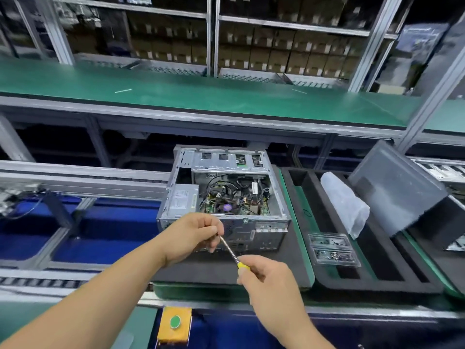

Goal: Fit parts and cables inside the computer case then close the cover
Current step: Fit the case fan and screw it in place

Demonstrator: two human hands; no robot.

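Note:
An open grey computer case (266, 230) lies on a black foam pad (292, 263), its top uncovered, showing the motherboard, black cables (226, 190) and a silver power supply (182, 200). My right hand (266, 280) grips the yellow handle of a screwdriver (230, 250) just in front of the case. My left hand (196, 235) pinches the tip of its metal shaft, close to the case's near wall. A grey panel (392, 187), perhaps the cover, leans at the right.
A clear plastic box of screws (332, 249) and a crumpled clear bag (347, 205) lie in the black foam tray (377, 280) to the right. A green shelf (201, 94) runs above. A green button on a yellow box (175, 322) sits below the bench edge.

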